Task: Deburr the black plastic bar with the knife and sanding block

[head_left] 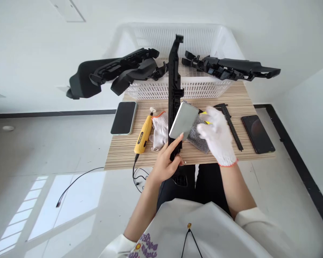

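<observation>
My left hand (167, 165) is bare, its index finger stretched out and touching the lower edge of a flat, phone-like rectangle (185, 120) with a pale grey face and white rim. That rectangle lies tilted across a long black plastic part (173, 79), which runs from the basket over the table towards my lap. My thumb rests near the part's lower end; the other fingers are partly hidden. My right hand (216, 134) wears a white knitted glove with an orange cuff. Its fingers are spread and slightly blurred, beside a grey speckled cloth-like piece (197, 138), and hold nothing visible.
A white slotted basket (148, 89) stands at the back, with black plastic parts (115, 71) and another black part (228, 68) across it. On the table are a phone (123, 118), yellow corded rotary tool (144, 134), white glove (160, 130), black caliper (233, 127) and dark phone (257, 134).
</observation>
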A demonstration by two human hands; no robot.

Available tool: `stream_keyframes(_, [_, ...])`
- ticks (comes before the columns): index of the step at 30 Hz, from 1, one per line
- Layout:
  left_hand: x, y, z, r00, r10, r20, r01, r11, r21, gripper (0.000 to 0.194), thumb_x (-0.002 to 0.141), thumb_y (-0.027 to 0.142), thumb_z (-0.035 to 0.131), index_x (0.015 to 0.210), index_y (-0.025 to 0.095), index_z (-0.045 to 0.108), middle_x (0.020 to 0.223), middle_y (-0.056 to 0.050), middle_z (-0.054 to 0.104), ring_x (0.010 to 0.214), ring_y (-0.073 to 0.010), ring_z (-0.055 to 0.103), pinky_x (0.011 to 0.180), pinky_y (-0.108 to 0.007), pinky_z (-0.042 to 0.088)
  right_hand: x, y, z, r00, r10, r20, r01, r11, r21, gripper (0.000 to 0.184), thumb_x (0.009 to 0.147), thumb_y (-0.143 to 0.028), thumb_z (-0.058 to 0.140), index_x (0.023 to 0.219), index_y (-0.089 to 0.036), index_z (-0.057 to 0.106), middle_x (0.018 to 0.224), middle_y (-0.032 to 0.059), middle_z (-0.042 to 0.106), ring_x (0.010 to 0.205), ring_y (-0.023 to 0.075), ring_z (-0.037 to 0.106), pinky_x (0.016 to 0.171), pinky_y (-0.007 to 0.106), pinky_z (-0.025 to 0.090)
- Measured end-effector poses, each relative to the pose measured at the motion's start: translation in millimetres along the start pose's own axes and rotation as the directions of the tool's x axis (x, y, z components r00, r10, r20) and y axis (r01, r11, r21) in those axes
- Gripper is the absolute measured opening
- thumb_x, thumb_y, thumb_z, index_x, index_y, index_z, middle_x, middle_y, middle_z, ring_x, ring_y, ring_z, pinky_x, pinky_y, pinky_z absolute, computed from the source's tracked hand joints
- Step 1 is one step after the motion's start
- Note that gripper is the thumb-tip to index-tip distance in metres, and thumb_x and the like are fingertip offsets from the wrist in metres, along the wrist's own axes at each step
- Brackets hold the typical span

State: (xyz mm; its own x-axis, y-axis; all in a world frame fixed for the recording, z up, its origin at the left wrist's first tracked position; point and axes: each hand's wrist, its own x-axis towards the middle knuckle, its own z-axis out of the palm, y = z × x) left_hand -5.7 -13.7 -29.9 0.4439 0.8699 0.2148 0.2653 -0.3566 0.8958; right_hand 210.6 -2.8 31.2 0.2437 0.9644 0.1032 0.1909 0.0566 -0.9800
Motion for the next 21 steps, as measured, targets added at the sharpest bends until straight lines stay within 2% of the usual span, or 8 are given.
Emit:
stream_keyframes(3, [-2.2, -1.1, 1.2, 0.998, -0.046, 0.038, 0.051, 0.986, -0.162, 0.076, 0.092, 0.012, 0.052, 0.163, 0.033, 0.038, 0.137, -0.01, 0.074, 0.065, -0.014, 0.073, 0.072, -0.037, 0.067, 24.7, -13.0, 34.2, 0.985, 0.096, 0.142, -0.122, 0.975, 0.186, 0.053, 0.08, -0.045, 0.082, 0.125, -0.029, 0.06, 0.109, 0.0054, 0.074, 0.079, 0.0198, 0.069, 0.058, 0.032, 0.059])
stream_keyframes(5, [-3.9, -1.3, 2.6, 0.995, -0.09, 0.044, 0.1, 0.95, -0.297, 0.08, 0.096, 0.016, 0.053, 0.166, 0.036, 0.017, 0.145, -0.016, 0.067, 0.053, -0.0092, 0.067, 0.055, -0.031, 0.062, 37.6, -20.9, 41.1, 0.996, 0.09, -0.023, -0.083, 0.972, 0.22, 0.037, 0.087, -0.048, 0.074, 0.114, -0.029, 0.059, 0.101, 0.0033, 0.071, 0.068, 0.0154, 0.063, 0.052, 0.03, 0.054])
stream_keyframes(7, [-4.6, -1.0, 3.5, 0.992, -0.119, 0.04, 0.126, 0.917, -0.38, 0.087, 0.099, 0.022, 0.056, 0.164, 0.039, 0.002, 0.151, -0.02, 0.061, 0.048, -0.0074, 0.064, 0.048, -0.03, 0.059, 45.1, -25.8, 40.1, 0.996, 0.078, -0.045, -0.067, 0.976, 0.206, 0.03, 0.092, -0.053, 0.069, 0.106, -0.028, 0.058, 0.092, 0.0011, 0.066, 0.058, 0.0123, 0.056, 0.049, 0.03, 0.05])
stream_keyframes(10, [-3.3, -0.3, 3.2, 0.988, -0.14, 0.058, 0.151, 0.893, -0.424, 0.085, 0.1, 0.027, 0.06, 0.162, 0.038, 0.004, 0.149, -0.019, 0.062, 0.047, -0.007, 0.063, 0.045, -0.029, 0.057, 48.2, -27.5, 34.1, 0.996, 0.065, 0.067, -0.077, 0.977, 0.198, 0.035, 0.091, -0.058, 0.072, 0.095, -0.027, 0.056, 0.079, -0.0022, 0.059, 0.054, 0.0104, 0.054, 0.048, 0.027, 0.049])
stream_keyframes(12, [-1.6, 0.0, 2.4, 0.987, -0.146, 0.073, 0.163, 0.89, -0.425, 0.079, 0.099, 0.025, 0.058, 0.16, 0.036, 0.008, 0.146, -0.019, 0.064, 0.046, -0.0066, 0.063, 0.044, -0.028, 0.055, 48.2, -26.3, 30.8, 0.998, 0.064, 0.021, -0.067, 0.97, 0.233, 0.035, 0.09, -0.056, 0.074, 0.093, -0.027, 0.055, 0.079, -0.0031, 0.06, 0.055, 0.0093, 0.056, 0.047, 0.025, 0.048])
stream_keyframes(16, [1.2, 1.1, 0.8, 0.982, -0.153, 0.108, 0.184, 0.897, -0.402, 0.057, 0.096, 0.019, 0.05, 0.146, 0.03, 0.025, 0.139, -0.015, 0.068, 0.046, -0.0047, 0.06, 0.044, -0.024, 0.052, 49.1, -24.3, 27.4, 0.991, 0.089, 0.1, -0.113, 0.958, 0.264, 0.037, 0.086, -0.055, 0.08, 0.092, -0.027, 0.057, 0.077, -0.0041, 0.063, 0.054, 0.0082, 0.056, 0.046, 0.023, 0.049])
stream_keyframes(19, [2.5, 2.5, -0.2, 0.981, -0.149, 0.127, 0.188, 0.896, -0.401, 0.037, 0.096, 0.018, 0.045, 0.131, 0.027, 0.035, 0.134, -0.011, 0.071, 0.046, -0.0042, 0.059, 0.044, -0.024, 0.05, 50.4, -26.2, 25.6, 0.995, 0.075, 0.063, -0.09, 0.955, 0.282, 0.037, 0.085, -0.055, 0.081, 0.092, -0.027, 0.057, 0.077, -0.0042, 0.063, 0.055, 0.008, 0.057, 0.047, 0.022, 0.05])
stream_keyframes(21, [3.2, 3.2, -0.8, 0.98, -0.142, 0.136, 0.186, 0.897, -0.402, 0.029, 0.096, 0.017, 0.044, 0.123, 0.026, 0.039, 0.131, -0.009, 0.072, 0.046, -0.004, 0.059, 0.044, -0.023, 0.049, 50.9, -28.4, 24.7, 0.983, 0.094, 0.16, -0.134, 0.956, 0.259, 0.038, 0.084, -0.055, 0.083, 0.09, -0.026, 0.058, 0.074, -0.0041, 0.062, 0.055, 0.0085, 0.057, 0.045, 0.022, 0.049])
